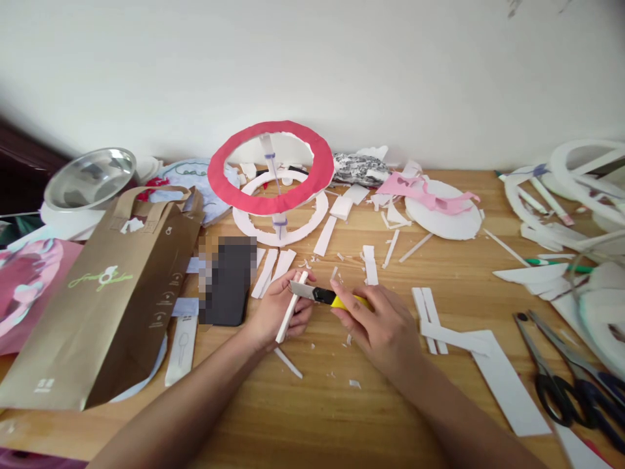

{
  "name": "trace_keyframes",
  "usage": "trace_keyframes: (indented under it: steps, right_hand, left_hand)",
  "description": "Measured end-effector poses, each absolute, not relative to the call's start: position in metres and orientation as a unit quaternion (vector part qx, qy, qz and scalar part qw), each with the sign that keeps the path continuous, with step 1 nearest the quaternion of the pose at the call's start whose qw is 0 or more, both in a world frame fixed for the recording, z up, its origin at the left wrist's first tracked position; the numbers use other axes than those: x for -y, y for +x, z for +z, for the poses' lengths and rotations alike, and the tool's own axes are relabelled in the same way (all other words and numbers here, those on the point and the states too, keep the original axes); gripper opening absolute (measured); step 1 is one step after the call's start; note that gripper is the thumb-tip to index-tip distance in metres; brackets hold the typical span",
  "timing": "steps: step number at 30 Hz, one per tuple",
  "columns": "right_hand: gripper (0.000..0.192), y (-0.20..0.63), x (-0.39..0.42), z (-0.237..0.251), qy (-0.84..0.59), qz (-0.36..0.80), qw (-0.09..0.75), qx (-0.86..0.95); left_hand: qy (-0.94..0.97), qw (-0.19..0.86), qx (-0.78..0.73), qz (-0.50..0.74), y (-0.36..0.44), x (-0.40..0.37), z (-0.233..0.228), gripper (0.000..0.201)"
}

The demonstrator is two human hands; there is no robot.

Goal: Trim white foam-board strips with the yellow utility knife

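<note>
My left hand (286, 311) is closed around a narrow white foam strip (290, 314), which slants upward away from me. In my right hand (375, 319) is a yellow and black utility knife (336, 299) with its blade out. The blade (301, 290) lies across the strip near its upper end; whether it cuts in, I cannot tell. Small white scraps (355, 383) are scattered on the wood beneath both hands. A thin white sliver (288, 363) rests just below my left hand.
A red ring (312, 195) stands raised above a white ring (243, 225) at the back. On the left are a brown paper bag (112, 286), a metal bowl (90, 179) and a dark phone (228, 286). Scissors (551, 384) and white board pieces (512, 391) lie at right.
</note>
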State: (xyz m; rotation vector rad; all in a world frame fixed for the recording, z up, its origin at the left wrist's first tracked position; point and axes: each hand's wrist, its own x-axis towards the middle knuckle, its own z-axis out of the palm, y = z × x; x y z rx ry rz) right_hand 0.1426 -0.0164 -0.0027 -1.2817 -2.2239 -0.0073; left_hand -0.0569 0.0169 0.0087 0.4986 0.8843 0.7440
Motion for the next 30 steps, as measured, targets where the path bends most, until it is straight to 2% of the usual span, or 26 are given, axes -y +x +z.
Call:
trace_keyframes:
  steps: [10, 16, 22, 30]
  right_hand:
    - [0.042, 0.1428, 0.0149, -0.0031, -0.485, -0.001, 0.285, 0.827]
    - [0.044, 0.1428, 0.0157, -0.0044, -0.470, 0.013, 0.286, 0.835]
    - [0.043, 0.1461, 0.0133, -0.0049, -0.492, 0.000, 0.296, 0.819]
    - [0.042, 0.1453, 0.0131, -0.0040, -0.479, 0.004, 0.293, 0.827]
  left_hand:
    - [0.246, 0.801, -0.409, 0.361, -0.0568, -0.0160, 0.0067, 0.025]
    - [0.248, 0.805, -0.415, 0.343, -0.0564, -0.0156, 0.0067, 0.019]
    - [0.248, 0.801, -0.413, 0.355, -0.0559, -0.0164, 0.0107, 0.027]
    - [0.262, 0.793, -0.424, 0.351, -0.0548, -0.0171, 0.0108, 0.026]
